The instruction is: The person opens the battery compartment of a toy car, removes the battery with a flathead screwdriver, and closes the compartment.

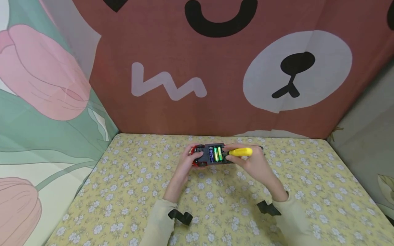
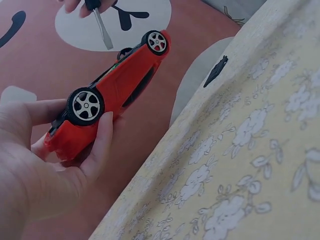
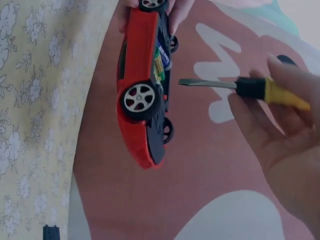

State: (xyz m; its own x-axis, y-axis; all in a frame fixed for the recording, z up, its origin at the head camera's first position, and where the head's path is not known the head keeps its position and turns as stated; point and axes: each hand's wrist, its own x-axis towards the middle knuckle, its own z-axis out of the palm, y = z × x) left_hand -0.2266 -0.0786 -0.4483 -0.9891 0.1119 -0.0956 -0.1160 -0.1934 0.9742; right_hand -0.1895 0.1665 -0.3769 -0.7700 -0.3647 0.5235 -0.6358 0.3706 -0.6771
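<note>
A red toy car [image 2: 120,90] is turned with its dark underside [image 1: 203,158] up, and an open battery compartment shows green batteries [image 1: 218,154] beside a dark blue one [image 1: 211,154]. My left hand [image 1: 187,160] grips one end of the car, thumb and fingers around the body near a wheel [image 2: 86,106]. In my right hand [image 1: 258,165] is a flat-blade screwdriver [image 3: 250,88] with a yellow handle and black collar, pinched between thumb and fingers. Its metal tip stands apart from the car, beside the battery compartment in the right wrist view.
A small black piece [image 2: 216,71] lies on the flowered tablecloth [image 1: 129,191], past my right hand. Behind the table hangs a reddish-brown cloth [image 1: 221,112] with a cartoon bear; a tulip-patterned cloth [image 1: 46,78] hangs at the left.
</note>
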